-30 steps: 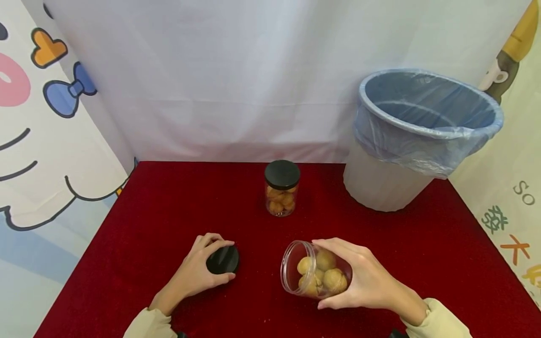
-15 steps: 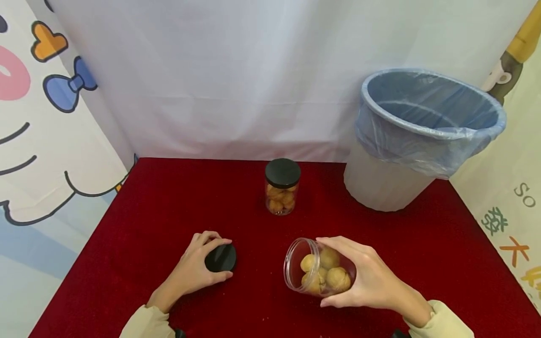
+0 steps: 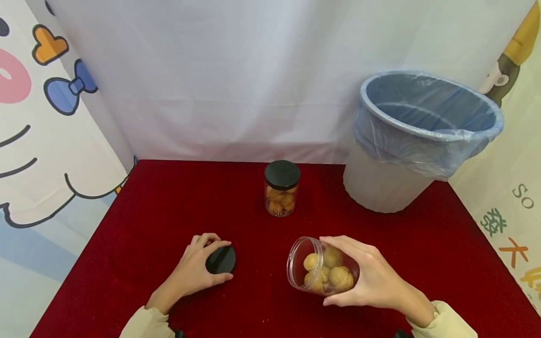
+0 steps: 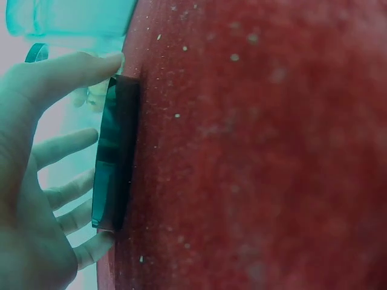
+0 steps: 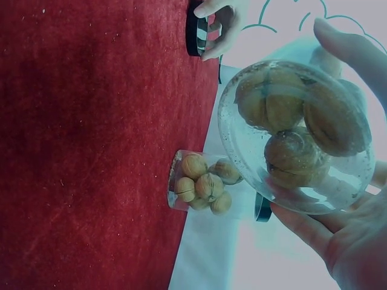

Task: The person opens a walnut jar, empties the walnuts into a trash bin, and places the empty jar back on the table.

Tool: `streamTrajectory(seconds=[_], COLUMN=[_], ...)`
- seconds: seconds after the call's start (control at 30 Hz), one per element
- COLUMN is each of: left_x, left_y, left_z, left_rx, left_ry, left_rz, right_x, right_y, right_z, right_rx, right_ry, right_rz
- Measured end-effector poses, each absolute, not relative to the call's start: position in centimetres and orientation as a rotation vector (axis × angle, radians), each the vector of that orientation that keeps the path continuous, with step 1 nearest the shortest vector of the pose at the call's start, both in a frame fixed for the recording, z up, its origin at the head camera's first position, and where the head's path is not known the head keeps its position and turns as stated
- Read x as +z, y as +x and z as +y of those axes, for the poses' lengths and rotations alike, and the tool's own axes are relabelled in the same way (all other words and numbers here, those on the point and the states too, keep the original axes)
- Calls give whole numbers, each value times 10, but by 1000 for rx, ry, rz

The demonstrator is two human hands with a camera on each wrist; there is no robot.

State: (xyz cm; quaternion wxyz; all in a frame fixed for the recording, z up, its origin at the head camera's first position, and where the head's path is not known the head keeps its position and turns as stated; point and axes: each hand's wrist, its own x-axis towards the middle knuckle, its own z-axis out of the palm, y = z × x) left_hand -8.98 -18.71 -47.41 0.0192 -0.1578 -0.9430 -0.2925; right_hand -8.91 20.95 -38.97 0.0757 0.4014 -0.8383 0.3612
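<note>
In the head view my right hand (image 3: 372, 277) grips a clear lidless jar (image 3: 305, 263) of walnuts (image 3: 340, 278), tilted on its side with its mouth facing left. The right wrist view shows the jar's base (image 5: 242, 151) held up off the cloth, fingers around it. My left hand (image 3: 194, 270) holds a black lid (image 3: 221, 259) by its edges, thumb on one side and fingers on the other. From the left wrist view, the lid (image 4: 115, 151) lies at the red cloth's surface. A second jar of walnuts (image 3: 281, 199) with a black lid stands upright farther back.
A tall bin (image 3: 378, 180) with a blue rim and a plastic liner stands at the back right. Red cloth (image 3: 169, 202) covers the table, and small crumbs lie on it. A white curtain (image 3: 211, 84) hangs behind, with printed cartoon panels at both sides.
My right hand has moved slightly to the right with the tilted jar. The left hand and the lid have shifted barely to the left; the standing jar stays in place.
</note>
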Motion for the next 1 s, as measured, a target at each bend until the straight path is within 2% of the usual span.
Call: streamTrajectory(seconds=[0.57,1.0], left_x=[-464,-453], left_y=[-97,-101], left_z=[-183,-178], left_rx=[-1169,-1183], left_ry=[-486,-540], left_rz=[-2807,-2728], right_x=[-379,-370], right_y=[-91,-95], right_z=[218,230], right_rx=[1079,1052], right_ry=[1150,1108], right_rz=[-2522,-2513])
